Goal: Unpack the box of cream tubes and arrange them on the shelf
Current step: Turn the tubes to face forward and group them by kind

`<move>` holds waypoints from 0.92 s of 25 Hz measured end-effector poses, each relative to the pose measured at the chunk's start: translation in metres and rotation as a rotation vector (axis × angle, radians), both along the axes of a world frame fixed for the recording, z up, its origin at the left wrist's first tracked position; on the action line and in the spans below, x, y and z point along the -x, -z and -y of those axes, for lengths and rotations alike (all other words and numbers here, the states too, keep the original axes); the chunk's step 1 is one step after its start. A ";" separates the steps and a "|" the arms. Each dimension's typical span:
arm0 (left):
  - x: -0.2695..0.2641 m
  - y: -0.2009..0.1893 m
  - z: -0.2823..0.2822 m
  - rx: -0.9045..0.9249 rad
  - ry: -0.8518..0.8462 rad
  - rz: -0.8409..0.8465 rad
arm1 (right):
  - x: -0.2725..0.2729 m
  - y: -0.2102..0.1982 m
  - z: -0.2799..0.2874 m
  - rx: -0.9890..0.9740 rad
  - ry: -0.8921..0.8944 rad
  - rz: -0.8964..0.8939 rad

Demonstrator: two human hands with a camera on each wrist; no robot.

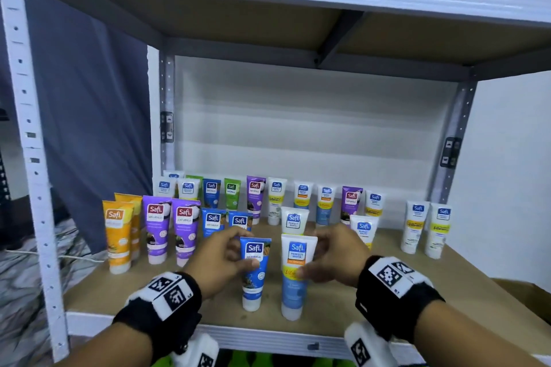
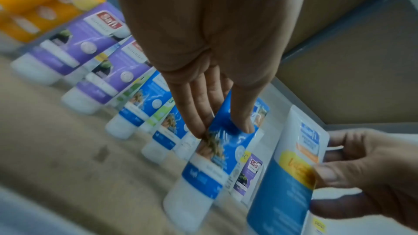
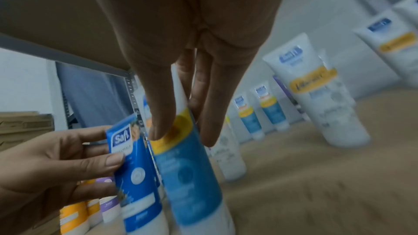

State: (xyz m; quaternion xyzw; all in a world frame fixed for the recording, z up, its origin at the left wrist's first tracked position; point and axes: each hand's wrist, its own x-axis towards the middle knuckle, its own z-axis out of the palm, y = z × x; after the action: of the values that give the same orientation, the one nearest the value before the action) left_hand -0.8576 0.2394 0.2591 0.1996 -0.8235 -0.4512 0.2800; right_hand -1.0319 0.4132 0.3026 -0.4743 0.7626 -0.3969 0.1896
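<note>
Brown fibreboard shelf (image 1: pixel 417 292) in a white perforated metal frame, head view: left hand (image 1: pixel 219 261) pinches a glossy blue plastic tube with a white cap (image 1: pixel 254 272), thumb on the front, fingers behind. Right hand (image 1: pixel 334 259) pinches a taller white-and-light-blue tube with a yellow band (image 1: pixel 295 274) the same way. Both tubes stand cap-down near the front edge, just beside each other. Behind stand rows of upright orange tubes (image 1: pixel 117 235), purple tubes (image 1: pixel 156 231), blue, green and white tubes. Corner of a cardboard box (image 1: pixel 527 295) at right.

Left wrist view, blurred: left hand (image 2: pixel 210 71) with fingertips on the blue tube (image 2: pixel 217 158); the right hand (image 2: pixel 366 172) grips the white-and-blue tube (image 2: pixel 291 181).

Right wrist view, blurred: right hand (image 3: pixel 187 78) clamps the white-and-blue tube (image 3: pixel 187 163); the left hand (image 3: pixel 56 167) holds the blue tube (image 3: pixel 133 172).
</note>
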 end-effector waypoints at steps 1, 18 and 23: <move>-0.001 0.007 -0.001 -0.038 0.005 -0.017 | -0.002 0.011 -0.001 0.003 -0.006 0.064; -0.021 0.041 0.009 0.114 -0.243 0.016 | -0.015 0.069 0.047 0.209 -0.128 0.136; -0.027 0.036 0.038 0.141 -0.314 0.117 | -0.011 0.082 0.064 0.238 -0.147 0.138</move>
State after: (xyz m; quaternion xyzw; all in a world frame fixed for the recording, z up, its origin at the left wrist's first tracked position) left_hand -0.8304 0.2012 0.2229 0.3316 -0.8266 -0.3305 0.3122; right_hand -1.0206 0.3494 0.2202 -0.5195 0.6585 -0.5012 0.2128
